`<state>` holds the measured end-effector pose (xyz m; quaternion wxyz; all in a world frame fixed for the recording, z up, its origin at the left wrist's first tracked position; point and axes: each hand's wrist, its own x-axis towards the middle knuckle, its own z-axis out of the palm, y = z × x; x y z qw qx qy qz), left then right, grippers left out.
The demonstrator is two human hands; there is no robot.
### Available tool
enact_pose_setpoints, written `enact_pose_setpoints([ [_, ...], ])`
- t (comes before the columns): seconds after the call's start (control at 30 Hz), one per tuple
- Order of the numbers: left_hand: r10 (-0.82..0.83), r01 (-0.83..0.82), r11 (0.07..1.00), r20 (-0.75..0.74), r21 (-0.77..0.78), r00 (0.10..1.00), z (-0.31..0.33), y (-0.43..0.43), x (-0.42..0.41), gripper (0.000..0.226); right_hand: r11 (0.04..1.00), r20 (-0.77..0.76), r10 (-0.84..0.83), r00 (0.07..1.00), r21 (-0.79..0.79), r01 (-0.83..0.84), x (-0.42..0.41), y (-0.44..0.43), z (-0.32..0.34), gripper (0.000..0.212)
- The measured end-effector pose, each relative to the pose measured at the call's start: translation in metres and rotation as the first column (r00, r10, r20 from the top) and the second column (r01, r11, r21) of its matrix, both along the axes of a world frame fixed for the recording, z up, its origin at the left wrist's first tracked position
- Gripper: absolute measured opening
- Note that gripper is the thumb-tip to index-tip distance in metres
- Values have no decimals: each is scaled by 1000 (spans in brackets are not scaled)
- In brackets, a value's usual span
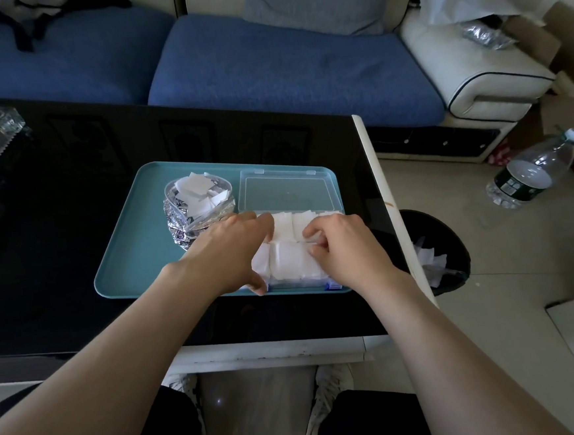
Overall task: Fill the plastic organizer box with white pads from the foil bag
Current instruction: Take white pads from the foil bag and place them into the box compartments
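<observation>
A clear plastic organizer box (332, 285) sits at the near right of a teal tray (128, 264), its lid (287, 191) flipped open behind it. White pads (291, 261) fill the box. My left hand (228, 252) lies over the box's left side, fingers reaching across the pads, thumb at the box's front corner. My right hand (344, 243) is over the right side with curled fingers pinching pads. A crumpled foil bag (179, 219) with more white pads (196, 190) stands on the tray to the left.
The tray lies on a black glossy table (55, 218) with a white edge. A black bin (449, 249) with white scraps stands at the right, a plastic bottle (533, 174) lies on the floor, and a blue sofa (267, 68) runs behind.
</observation>
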<state>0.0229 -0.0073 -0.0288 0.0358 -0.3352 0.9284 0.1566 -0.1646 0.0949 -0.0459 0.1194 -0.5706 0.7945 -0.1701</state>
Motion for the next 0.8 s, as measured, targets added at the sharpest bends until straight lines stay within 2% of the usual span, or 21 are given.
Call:
enact_pose_setpoints([
  [0.1, -8, 9, 999, 37, -41, 999, 1, 1, -2, 70, 1000, -53, 19, 998, 2, -18, 1, 0, 5, 15],
  [0.17, -16, 18, 999, 61, -41, 998, -1, -1, 0, 64, 998, -28, 53, 998, 41, -52, 1, 1, 10, 15],
  [0.23, -27, 28, 1000, 70, -13, 997, -2, -3, 2, 64, 991, 9, 95, 995, 90, -95, 1, 4, 11, 25],
  [0.33, -50, 49, 999, 56, 22, 997, 0, -4, 3, 61, 982, -12, 118, 993, 148, -115, 1, 5, 9, 36],
  [0.5, -69, 70, 998, 16, -7, 997, 4, -3, -1, 43, 978, -58, 91, 994, 192, -78, 4, -1, 6, 17],
  [0.57, -36, 35, 999, -83, -14, 996, 4, -1, -4, 33, 985, -91, 75, 993, 161, -60, 7, -3, 4, 11],
  [0.63, -4, 4, 1000, -168, -4, 986, 3, 1, -6, 26, 995, -52, 63, 997, 76, -59, 11, -6, 3, 11],
  [0.7, 9, -9, 1000, -194, 1, 981, 2, 1, -7, 25, 995, 9, 94, 996, 18, -94, 15, -8, 3, 10],
  [0.8, 6, -2, 1000, -186, 21, 983, -1, -2, -6, 22, 987, 25, 157, 987, 27, -158, 19, -10, -5, 6],
])
